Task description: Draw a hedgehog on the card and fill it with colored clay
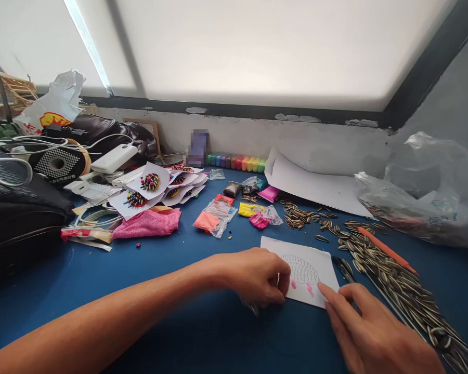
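A white paper card (327, 265) lies on the blue tabletop, bearing a drawn oval outline (302, 269) filled with small marks. Two bits of pink clay (310, 289) stick to it below the oval. My left hand (259, 275) rests over the card's left side, its fingers curled and thumb and forefinger close together at the lower edge. Something small and clear shows under that hand, too blurred to name. At the card's right edge, my right hand (374, 327) pinches the paper, its forefinger on top beside the clay and its thumb at the border.
Striped sunflower seeds (398, 275) spread along the right, with an orange stick-like tool (388, 250) among them. Clay packets (212, 221) lie ahead. Finished-looking seed cards (152, 182), a pink cloth (148, 223) and a black bag (19, 223) crowd the left. A plastic bag (425, 202) sits back right.
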The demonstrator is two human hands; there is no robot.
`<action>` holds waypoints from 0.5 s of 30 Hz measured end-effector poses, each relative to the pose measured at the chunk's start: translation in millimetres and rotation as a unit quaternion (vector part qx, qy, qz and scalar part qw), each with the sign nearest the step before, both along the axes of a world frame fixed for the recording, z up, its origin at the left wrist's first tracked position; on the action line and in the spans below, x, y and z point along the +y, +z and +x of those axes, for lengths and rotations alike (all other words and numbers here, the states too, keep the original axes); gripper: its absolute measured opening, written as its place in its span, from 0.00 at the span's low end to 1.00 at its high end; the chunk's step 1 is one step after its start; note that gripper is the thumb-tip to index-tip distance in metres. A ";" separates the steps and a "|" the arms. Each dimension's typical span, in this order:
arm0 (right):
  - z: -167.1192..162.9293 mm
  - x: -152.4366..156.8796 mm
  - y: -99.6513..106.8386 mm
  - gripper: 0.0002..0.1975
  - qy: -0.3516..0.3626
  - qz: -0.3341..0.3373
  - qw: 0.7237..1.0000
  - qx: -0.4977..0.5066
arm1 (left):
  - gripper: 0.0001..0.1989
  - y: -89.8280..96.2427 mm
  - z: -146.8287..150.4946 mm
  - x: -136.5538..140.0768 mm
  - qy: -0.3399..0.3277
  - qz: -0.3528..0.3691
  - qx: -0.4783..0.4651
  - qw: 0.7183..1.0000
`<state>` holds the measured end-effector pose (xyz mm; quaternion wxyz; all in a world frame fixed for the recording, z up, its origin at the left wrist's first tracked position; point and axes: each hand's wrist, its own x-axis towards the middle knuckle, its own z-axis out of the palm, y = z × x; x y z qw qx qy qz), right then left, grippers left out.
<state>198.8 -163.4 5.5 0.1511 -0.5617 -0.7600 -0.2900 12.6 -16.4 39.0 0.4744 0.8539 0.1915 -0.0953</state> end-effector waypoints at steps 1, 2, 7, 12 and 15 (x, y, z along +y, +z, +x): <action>0.3 -0.4 -0.8 0.20 0.007 -0.014 1.000 0.000 | 0.02 0.1 0.4 -0.1 -0.001 0.003 -0.001 1.000; 0.4 -1.2 -1.9 0.19 0.011 -0.031 0.999 0.000 | 0.02 0.3 0.9 -0.2 -0.002 0.007 -0.001 1.000; 1.5 -7.3 -8.1 0.18 0.025 -0.057 0.998 0.004 | 0.03 1.8 1.9 -0.4 -0.006 0.022 0.007 1.000; 7.3 -8.9 -10.3 0.16 0.033 -0.053 0.997 0.039 | 0.04 1.0 0.4 0.3 -0.008 0.025 0.004 1.000; 10.2 -7.4 -9.5 0.15 0.050 -0.072 0.994 0.057 | 0.05 1.0 0.4 0.3 -0.008 0.025 0.002 1.000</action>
